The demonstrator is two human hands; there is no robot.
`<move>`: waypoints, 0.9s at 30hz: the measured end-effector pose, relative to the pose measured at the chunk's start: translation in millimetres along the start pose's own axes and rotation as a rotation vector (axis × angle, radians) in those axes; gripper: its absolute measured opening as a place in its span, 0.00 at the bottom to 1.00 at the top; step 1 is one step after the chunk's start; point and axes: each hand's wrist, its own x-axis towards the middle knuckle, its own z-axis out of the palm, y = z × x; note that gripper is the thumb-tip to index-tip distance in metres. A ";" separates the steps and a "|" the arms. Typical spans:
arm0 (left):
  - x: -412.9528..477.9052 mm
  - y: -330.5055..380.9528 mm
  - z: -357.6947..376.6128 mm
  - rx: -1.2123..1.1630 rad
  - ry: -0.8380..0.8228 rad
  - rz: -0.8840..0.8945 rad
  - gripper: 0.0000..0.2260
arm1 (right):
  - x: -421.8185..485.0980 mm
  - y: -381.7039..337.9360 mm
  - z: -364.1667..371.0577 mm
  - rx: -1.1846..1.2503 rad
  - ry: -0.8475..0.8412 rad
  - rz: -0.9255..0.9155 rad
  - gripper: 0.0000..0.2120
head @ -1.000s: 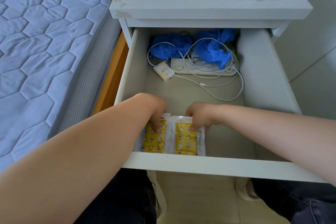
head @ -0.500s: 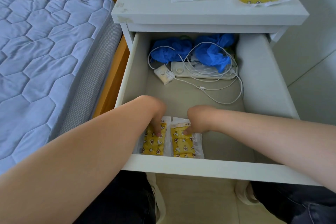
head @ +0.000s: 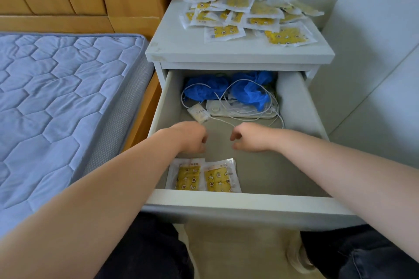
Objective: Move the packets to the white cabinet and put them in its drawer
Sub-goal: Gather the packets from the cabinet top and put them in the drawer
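Observation:
Two clear packets with yellow patterned contents lie side by side at the drawer's front left: one packet [head: 187, 175] on the left, the other packet [head: 220, 178] beside it. The drawer [head: 240, 205] of the white cabinet [head: 226, 53] is pulled wide. My left hand [head: 191, 137] and my right hand [head: 250, 137] hover above the drawer's middle, behind the two packets, fingers loosely curled and holding nothing. A heap of several more packets [head: 244, 10] covers the back of the cabinet top.
At the drawer's back lie blue crumpled gloves [head: 247, 90], a white power strip [head: 242, 110] with tangled white cables and a small white packet [head: 199, 114]. A blue quilted mattress [head: 59, 97] on a wooden bed frame stands to the left. A white wall is on the right.
Both hands have let go of the two packets and lifted back toward the drawer's middle. The packets stay at the front left. The view has tilted up, showing the heap on top.

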 end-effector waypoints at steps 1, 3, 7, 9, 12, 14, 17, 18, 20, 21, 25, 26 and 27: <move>-3.5 4.3 -8.0 -0.009 0.060 0.003 0.14 | -5.0 0.6 -7.3 0.024 0.065 0.005 0.16; -9.8 12.6 -24.6 -0.030 0.177 0.017 0.12 | -16.8 1.2 -22.6 0.051 0.193 0.013 0.13; -19.7 26.0 -64.2 -0.120 0.469 0.008 0.08 | -38.8 6.0 -57.5 0.028 0.450 0.010 0.12; -22.7 32.3 -88.6 -0.186 0.605 0.021 0.11 | -46.8 11.8 -77.4 0.065 0.585 -0.009 0.11; -19.7 38.9 -121.8 -0.250 0.765 0.056 0.14 | -53.8 22.4 -106.0 0.118 0.749 -0.045 0.11; -9.7 38.0 -137.0 -0.272 0.815 0.053 0.16 | -53.9 31.3 -120.7 0.119 0.813 -0.043 0.12; 13.1 31.0 -149.2 -0.261 0.798 0.004 0.20 | -44.9 48.8 -136.0 0.105 0.861 0.004 0.15; 21.5 27.0 -150.5 -0.237 0.765 -0.035 0.22 | -40.0 54.9 -139.8 0.111 0.866 0.029 0.16; 37.9 16.8 -149.5 -0.155 0.703 -0.123 0.26 | -28.4 65.1 -146.2 0.128 0.862 0.075 0.18; 45.2 10.8 -148.1 -0.113 0.689 -0.162 0.27 | -22.3 68.9 -149.5 0.133 0.858 0.088 0.20; 69.9 -8.4 -147.9 -0.174 0.708 -0.262 0.31 | 2.3 71.9 -169.2 0.131 0.886 0.055 0.23; 74.8 -10.3 -150.6 -0.228 0.703 -0.288 0.33 | 9.2 70.2 -175.9 0.129 0.885 0.040 0.24; 79.6 -11.1 -153.9 -0.264 0.690 -0.304 0.34 | 16.6 68.2 -182.9 0.124 0.879 0.028 0.25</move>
